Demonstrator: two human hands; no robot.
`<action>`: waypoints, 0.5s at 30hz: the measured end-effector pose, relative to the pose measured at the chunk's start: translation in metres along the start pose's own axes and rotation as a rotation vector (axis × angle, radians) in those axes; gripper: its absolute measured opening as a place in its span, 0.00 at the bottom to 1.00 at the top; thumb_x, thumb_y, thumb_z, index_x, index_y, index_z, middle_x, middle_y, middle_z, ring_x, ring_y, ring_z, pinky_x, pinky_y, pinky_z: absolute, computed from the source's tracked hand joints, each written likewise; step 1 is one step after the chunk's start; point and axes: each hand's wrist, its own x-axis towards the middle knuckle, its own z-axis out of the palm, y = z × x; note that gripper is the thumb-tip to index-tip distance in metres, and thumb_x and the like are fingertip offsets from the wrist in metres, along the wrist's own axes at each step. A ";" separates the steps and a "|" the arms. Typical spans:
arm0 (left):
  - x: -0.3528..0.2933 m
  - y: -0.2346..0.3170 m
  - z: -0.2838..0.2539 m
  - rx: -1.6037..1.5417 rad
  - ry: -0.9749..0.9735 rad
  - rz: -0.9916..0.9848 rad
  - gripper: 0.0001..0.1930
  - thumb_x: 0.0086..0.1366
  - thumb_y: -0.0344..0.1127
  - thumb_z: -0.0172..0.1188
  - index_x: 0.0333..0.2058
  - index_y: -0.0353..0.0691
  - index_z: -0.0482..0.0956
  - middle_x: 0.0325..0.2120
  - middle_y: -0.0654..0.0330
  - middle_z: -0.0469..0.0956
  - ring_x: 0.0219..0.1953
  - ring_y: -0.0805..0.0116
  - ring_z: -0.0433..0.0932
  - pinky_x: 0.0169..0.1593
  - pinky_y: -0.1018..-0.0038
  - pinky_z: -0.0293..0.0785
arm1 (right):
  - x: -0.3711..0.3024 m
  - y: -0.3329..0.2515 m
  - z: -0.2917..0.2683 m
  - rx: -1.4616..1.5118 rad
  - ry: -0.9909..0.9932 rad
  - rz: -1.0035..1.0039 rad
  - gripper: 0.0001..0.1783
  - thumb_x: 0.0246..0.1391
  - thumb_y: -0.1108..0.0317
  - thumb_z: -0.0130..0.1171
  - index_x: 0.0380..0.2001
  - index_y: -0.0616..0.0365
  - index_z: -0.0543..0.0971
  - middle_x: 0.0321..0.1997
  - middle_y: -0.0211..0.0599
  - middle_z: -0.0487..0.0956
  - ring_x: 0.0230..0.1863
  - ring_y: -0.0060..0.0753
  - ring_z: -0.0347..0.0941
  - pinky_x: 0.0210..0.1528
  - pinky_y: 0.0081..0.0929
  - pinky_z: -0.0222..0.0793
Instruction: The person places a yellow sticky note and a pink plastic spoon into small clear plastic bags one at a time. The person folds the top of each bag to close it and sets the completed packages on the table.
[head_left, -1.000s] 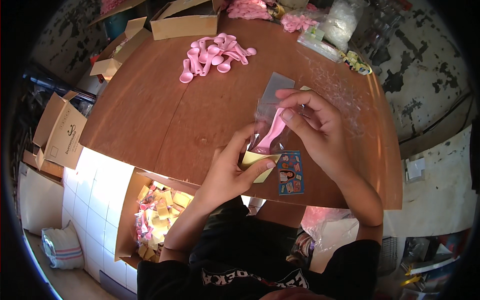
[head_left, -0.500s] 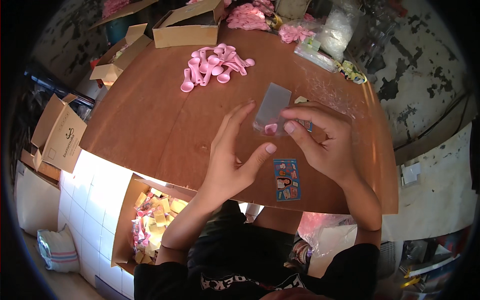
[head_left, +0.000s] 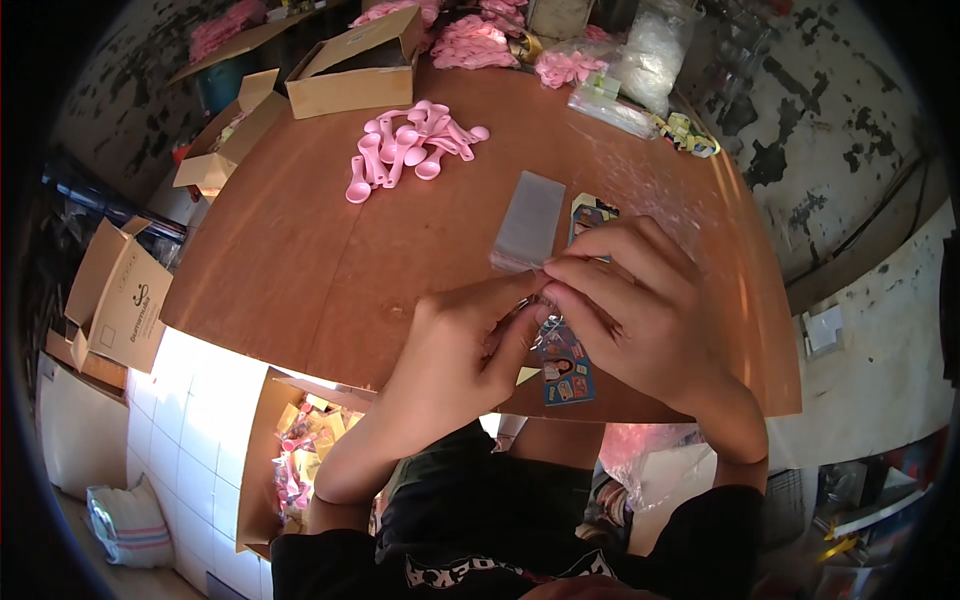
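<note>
Close to the table's near edge, my two hands meet over a small clear plastic bag. My left hand is closed with thumb and bent forefinger pinching it. My right hand grips the same plastic between thumb and fingertips; whatever is inside is covered by my fingers. Just under the hands lies a blue printed card, its upper end partly hidden. Beyond them rests a stack of flat clear bags. Beside it, more printed cards are partly covered by my right hand.
A heap of pink plastic spoons sits farther back on the brown table. Cardboard boxes, pink bundles and a bulging clear bag line the far side. Below left, an open carton holds packed pieces.
My left hand, open and apart before, has come right and closed on the clear bag. My right hand has lowered slightly with it. The pink piece seen in the plastic is now hidden.
</note>
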 end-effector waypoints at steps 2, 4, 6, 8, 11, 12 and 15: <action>0.001 0.002 -0.001 0.121 -0.099 0.024 0.12 0.63 0.21 0.61 0.45 0.27 0.81 0.27 0.51 0.84 0.28 0.69 0.84 0.30 0.73 0.77 | -0.002 0.001 0.001 -0.176 -0.020 -0.094 0.08 0.40 0.76 0.69 0.28 0.58 0.83 0.35 0.33 0.79 0.34 0.37 0.76 0.36 0.32 0.73; 0.005 -0.001 -0.005 0.215 -0.174 0.113 0.12 0.62 0.21 0.60 0.45 0.27 0.81 0.28 0.50 0.84 0.30 0.67 0.85 0.32 0.73 0.78 | -0.005 0.008 0.003 -0.225 0.016 -0.163 0.10 0.34 0.74 0.66 0.26 0.58 0.80 0.32 0.29 0.75 0.31 0.34 0.71 0.34 0.30 0.71; 0.007 -0.002 -0.010 0.304 -0.250 0.210 0.12 0.62 0.20 0.60 0.45 0.27 0.81 0.29 0.48 0.84 0.31 0.65 0.86 0.33 0.73 0.79 | -0.005 0.009 -0.004 -0.078 -0.075 -0.088 0.08 0.35 0.77 0.65 0.24 0.59 0.79 0.31 0.32 0.76 0.31 0.35 0.72 0.34 0.29 0.71; 0.003 -0.004 -0.012 0.172 -0.304 0.143 0.12 0.63 0.20 0.59 0.45 0.26 0.80 0.31 0.48 0.84 0.33 0.66 0.86 0.37 0.73 0.81 | -0.008 0.010 -0.012 0.117 -0.097 0.035 0.07 0.37 0.79 0.64 0.25 0.60 0.80 0.33 0.34 0.76 0.33 0.33 0.74 0.36 0.28 0.71; -0.006 -0.012 -0.010 -0.021 -0.265 0.148 0.11 0.65 0.22 0.58 0.45 0.26 0.80 0.32 0.48 0.85 0.32 0.65 0.86 0.38 0.73 0.82 | -0.015 0.014 -0.017 0.473 -0.024 0.200 0.06 0.40 0.82 0.63 0.25 0.61 0.80 0.33 0.36 0.78 0.33 0.29 0.75 0.37 0.26 0.72; -0.010 -0.011 -0.009 -0.027 -0.271 0.150 0.11 0.65 0.22 0.58 0.45 0.26 0.80 0.32 0.48 0.85 0.32 0.65 0.86 0.38 0.73 0.82 | -0.016 0.017 -0.018 0.632 0.067 0.244 0.06 0.40 0.82 0.63 0.24 0.61 0.80 0.33 0.37 0.79 0.32 0.26 0.76 0.36 0.24 0.72; -0.018 -0.011 -0.008 -0.263 0.001 0.180 0.13 0.69 0.24 0.57 0.50 0.28 0.77 0.33 0.47 0.84 0.32 0.65 0.84 0.34 0.78 0.80 | -0.012 0.054 -0.053 1.034 0.228 0.319 0.04 0.53 0.75 0.56 0.29 0.63 0.80 0.34 0.41 0.78 0.38 0.32 0.76 0.45 0.31 0.73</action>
